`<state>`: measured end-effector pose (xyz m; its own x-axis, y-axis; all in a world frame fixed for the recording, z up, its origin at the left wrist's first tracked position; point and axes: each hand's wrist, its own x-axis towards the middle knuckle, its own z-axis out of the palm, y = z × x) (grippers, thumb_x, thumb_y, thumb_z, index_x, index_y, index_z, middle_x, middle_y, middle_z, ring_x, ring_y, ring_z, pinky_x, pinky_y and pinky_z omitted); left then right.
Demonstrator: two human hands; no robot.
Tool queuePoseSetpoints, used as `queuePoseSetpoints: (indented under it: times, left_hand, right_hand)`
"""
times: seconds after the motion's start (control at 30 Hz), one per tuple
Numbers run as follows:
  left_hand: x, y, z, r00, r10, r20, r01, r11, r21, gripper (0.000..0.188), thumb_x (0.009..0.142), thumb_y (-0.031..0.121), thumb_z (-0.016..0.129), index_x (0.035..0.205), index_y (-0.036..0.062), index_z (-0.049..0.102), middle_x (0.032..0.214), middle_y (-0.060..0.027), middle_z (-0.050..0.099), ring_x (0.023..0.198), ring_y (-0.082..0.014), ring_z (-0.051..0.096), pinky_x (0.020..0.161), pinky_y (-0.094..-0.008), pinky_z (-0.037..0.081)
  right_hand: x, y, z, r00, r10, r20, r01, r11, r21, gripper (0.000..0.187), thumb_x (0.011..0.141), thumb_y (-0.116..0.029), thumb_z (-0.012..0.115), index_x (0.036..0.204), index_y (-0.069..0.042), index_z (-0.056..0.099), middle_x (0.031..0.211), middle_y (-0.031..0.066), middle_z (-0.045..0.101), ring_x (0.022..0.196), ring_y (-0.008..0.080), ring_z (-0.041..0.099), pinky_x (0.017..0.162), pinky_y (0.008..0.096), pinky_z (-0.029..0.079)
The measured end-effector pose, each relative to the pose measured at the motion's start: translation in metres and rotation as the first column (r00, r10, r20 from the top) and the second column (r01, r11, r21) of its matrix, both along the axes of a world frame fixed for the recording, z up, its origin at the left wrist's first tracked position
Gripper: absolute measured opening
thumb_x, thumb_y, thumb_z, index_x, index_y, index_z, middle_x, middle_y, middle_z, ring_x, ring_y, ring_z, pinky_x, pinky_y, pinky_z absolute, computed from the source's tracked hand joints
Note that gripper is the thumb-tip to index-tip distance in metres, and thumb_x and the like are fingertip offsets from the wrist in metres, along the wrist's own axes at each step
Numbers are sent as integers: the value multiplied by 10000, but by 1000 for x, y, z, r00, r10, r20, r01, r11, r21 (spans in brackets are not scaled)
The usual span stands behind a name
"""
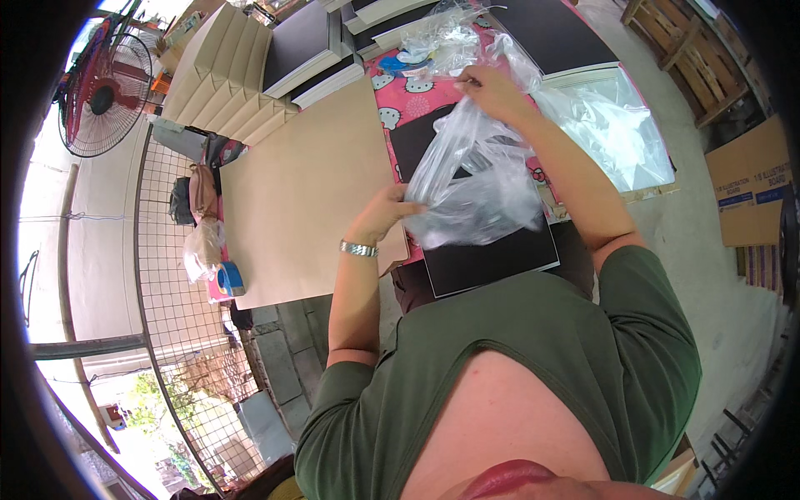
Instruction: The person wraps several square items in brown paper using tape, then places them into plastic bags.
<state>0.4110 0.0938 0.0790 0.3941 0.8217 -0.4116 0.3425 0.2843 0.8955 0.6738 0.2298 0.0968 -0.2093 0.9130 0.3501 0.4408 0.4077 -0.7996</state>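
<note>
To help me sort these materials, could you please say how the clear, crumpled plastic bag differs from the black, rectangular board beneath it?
The clear plastic bag is see-through; the black board looks opaque. The bag is wrinkled; the board looks flat and straight-edged. The left hand touches the bag, not the board.

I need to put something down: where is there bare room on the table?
The broad brown board sheet is bare between the stacked tan packs and the left hand. Crowded: around the right hand, with crumpled clear plastic bags and flat black boards.
</note>
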Motion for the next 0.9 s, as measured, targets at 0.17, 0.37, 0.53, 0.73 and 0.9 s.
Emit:
queuePoseSetpoints:
  times: [0.17, 0.37, 0.53, 0.73, 0.9]
  left_hand:
    - [-24, 4, -10, 737, 530, 420, -512, 843, -165, 241, 785, 37, 614, 1012, -34, 575, 949, -80, 624, 872, -157, 590, 789, -262, 452]
    - [8, 12, -4, 601, 631, 491, -678, 728, -106, 294, 792, 34, 612, 1067, -49, 548, 961, -92, 619, 897, -183, 588, 802, -270, 459]
    - [-63, 3, -16, 613, 733, 294, -771, 636, 21, 289, 799, 94, 595, 1054, -40, 563, 999, -118, 616, 902, -189, 583, 796, -312, 477]
    - [-161, -36, -22, 155, 857, 492, -919, -58, 390, 256, 709, -17, 478, 962, -14, 516, 1018, -141, 609, 883, -178, 571, 736, -241, 469]
    - [-51, -40, 80, 694, 718, 41, -398, 336, 854, 374, 637, -31, 480, 1004, 8, 536, 1034, -104, 613, 877, -172, 535, 698, -277, 450]
  right_hand:
    - [31, 5, -19, 838, -99, 536, 70, 995, 75, 319, 784, -320, 626, 980, -68, 637, 966, 145, 624, 923, 328, 583, 795, 414, 451]
    - [12, -9, -21, 930, -35, 365, -14, 991, 132, 515, 807, -457, 566, 1190, -113, 556, 1280, 153, 474, 1187, 317, 443, 971, 443, 360]
    - [101, -29, -84, 703, -537, 466, 658, 739, -142, 584, 832, -500, 506, 1270, -115, 478, 1355, 155, 390, 1193, 408, 406, 989, 464, 339]
    - [178, -136, -100, 608, -794, -13, 794, 608, 0, 523, 747, -254, 664, 1203, -67, 487, 1134, 188, 490, 1050, 346, 471, 907, 435, 380]
    - [153, -238, -100, 946, -310, 97, 306, 950, 56, 483, 690, -188, 684, 1121, -56, 513, 1111, 189, 493, 1036, 324, 464, 908, 420, 350]
